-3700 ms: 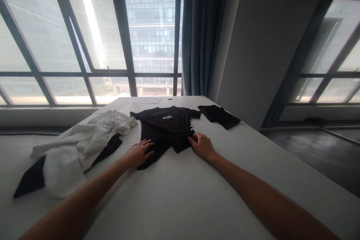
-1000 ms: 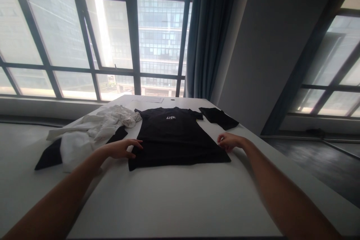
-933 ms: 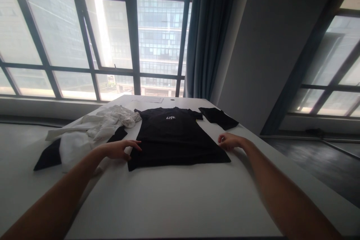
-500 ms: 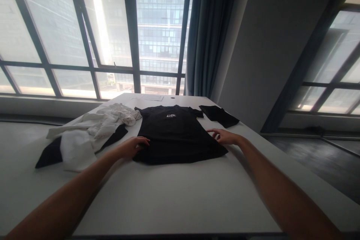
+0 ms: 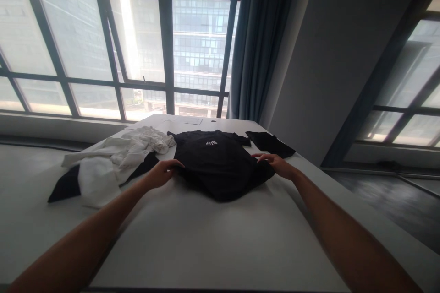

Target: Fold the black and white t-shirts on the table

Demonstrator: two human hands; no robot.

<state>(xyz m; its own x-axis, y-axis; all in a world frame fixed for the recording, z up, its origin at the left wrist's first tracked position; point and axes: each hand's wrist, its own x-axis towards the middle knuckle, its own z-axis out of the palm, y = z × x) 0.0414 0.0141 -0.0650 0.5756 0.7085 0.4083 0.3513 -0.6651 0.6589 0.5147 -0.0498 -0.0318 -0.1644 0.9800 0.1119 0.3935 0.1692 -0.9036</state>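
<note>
A black T-shirt with a small white print near its collar lies on the white table, its sleeves toward the window. My left hand pinches its left side near the hem. On the opposite side, my right hand grips the shirt's right edge between thumb and fingers. Both sides are lifted a little, while the middle of the hem sags toward the tabletop.
Crumpled white clothing lies on the left, over a dark garment. A folded black garment is at the back right, near the table's edge. Papers lie at the far end, before the window.
Both hands have taken hold of the shirt's sides and raised them slightly. The hem, flat and spread before, now curves down in the middle. The view has shifted a little.
</note>
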